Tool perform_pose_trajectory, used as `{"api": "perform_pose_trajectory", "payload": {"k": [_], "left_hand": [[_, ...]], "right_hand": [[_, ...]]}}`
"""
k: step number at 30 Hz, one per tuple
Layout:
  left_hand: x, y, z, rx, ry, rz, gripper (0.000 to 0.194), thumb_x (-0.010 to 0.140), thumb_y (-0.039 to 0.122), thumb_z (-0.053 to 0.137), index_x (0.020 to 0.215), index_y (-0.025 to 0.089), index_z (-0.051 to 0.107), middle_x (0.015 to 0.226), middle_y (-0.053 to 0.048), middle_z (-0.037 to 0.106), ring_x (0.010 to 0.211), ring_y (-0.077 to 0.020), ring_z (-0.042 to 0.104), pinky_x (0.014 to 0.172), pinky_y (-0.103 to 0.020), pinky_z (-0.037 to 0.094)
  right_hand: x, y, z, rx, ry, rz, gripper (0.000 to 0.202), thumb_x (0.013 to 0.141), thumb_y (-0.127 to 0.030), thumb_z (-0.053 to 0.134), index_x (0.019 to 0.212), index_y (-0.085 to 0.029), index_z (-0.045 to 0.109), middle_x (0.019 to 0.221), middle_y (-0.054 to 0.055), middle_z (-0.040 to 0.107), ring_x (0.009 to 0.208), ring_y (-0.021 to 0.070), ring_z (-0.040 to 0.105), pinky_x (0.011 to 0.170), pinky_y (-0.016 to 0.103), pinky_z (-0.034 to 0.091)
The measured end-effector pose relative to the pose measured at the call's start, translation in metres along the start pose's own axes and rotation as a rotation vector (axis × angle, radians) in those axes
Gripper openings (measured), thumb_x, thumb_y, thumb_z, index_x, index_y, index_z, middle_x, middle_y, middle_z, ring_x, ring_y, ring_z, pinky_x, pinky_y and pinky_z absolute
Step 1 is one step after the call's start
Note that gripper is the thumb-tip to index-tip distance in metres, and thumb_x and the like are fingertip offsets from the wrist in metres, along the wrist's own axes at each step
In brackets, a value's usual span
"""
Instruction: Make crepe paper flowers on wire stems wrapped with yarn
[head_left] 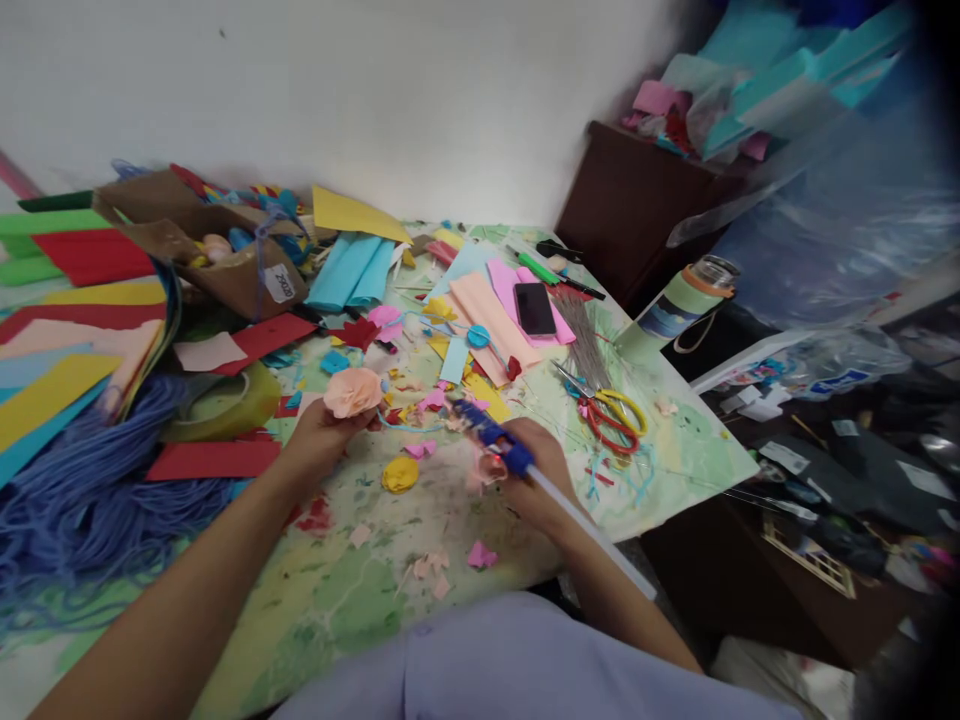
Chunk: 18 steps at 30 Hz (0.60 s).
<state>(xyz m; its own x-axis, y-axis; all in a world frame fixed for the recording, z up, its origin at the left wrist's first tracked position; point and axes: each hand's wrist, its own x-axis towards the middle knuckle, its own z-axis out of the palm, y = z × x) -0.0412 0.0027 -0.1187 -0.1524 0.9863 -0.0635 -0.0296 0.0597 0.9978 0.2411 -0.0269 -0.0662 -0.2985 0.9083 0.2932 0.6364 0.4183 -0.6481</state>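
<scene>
Pinched in my left hand (324,440) is a peach paper flower (352,392), its round petals facing up. My right hand (536,475) is wrapped round a blue glue gun (491,432), with a white glue stick (585,525) sticking out of its back end toward me. The gun's nozzle points up and left, a short way from the flower. A light blue cord (409,424) with small paper pieces runs between the two hands. A yellow paper flower (400,474) lies on the table just below the cord.
Blue yarn (90,480), a tape roll (225,405) and a cardboard box (217,240) fill the left side. Scissors (615,418), wires (589,345), a phone (534,309) and peach crepe paper (491,325) lie to the right. A bottle (679,305) stands near the table's right edge.
</scene>
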Motion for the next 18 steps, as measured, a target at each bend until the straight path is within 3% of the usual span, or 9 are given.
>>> {"api": "perform_pose_trajectory", "payload": {"k": [3, 7, 11, 18], "left_hand": [[-0.001, 0.001, 0.000, 0.032, 0.002, -0.008, 0.025, 0.067, 0.036, 0.078, 0.084, 0.018, 0.071, 0.076, -0.004, 0.068, 0.066, -0.0177, 0.057, 0.061, -0.027, 0.046], [-0.004, 0.003, 0.001, 0.059, 0.012, -0.011, 0.024, 0.067, 0.038, 0.077, 0.081, 0.018, 0.070, 0.075, -0.004, 0.068, 0.068, -0.0186, 0.057, 0.060, -0.027, 0.044], [-0.005, 0.007, 0.003, 0.079, -0.010, -0.009, 0.027, 0.069, 0.038, 0.076, 0.081, 0.015, 0.069, 0.072, -0.003, 0.067, 0.068, -0.0167, 0.056, 0.064, -0.026, 0.043], [-0.006, 0.008, 0.002, 0.107, -0.015, -0.043, 0.030, 0.071, 0.040, 0.074, 0.086, 0.015, 0.067, 0.072, -0.003, 0.066, 0.066, -0.0155, 0.056, 0.055, -0.023, 0.039]], "right_hand": [[0.003, -0.016, 0.021, -0.024, -0.116, -0.035, 0.019, 0.080, -0.037, 0.052, 0.075, -0.020, 0.058, 0.072, 0.003, 0.060, 0.069, 0.0167, 0.054, 0.065, 0.026, 0.039], [0.007, -0.022, 0.038, -0.112, -0.160, -0.031, 0.023, 0.079, -0.040, 0.059, 0.070, -0.019, 0.057, 0.070, 0.003, 0.060, 0.069, 0.0166, 0.052, 0.064, 0.027, 0.035], [0.007, -0.021, 0.042, -0.114, -0.148, -0.052, 0.028, 0.082, -0.043, 0.056, 0.068, -0.019, 0.054, 0.067, 0.003, 0.058, 0.066, 0.0154, 0.051, 0.063, 0.027, 0.032], [0.005, -0.019, 0.045, -0.081, -0.113, -0.073, 0.035, 0.085, -0.046, 0.050, 0.062, -0.019, 0.050, 0.061, 0.002, 0.054, 0.060, 0.0135, 0.047, 0.059, 0.026, 0.029]]}}
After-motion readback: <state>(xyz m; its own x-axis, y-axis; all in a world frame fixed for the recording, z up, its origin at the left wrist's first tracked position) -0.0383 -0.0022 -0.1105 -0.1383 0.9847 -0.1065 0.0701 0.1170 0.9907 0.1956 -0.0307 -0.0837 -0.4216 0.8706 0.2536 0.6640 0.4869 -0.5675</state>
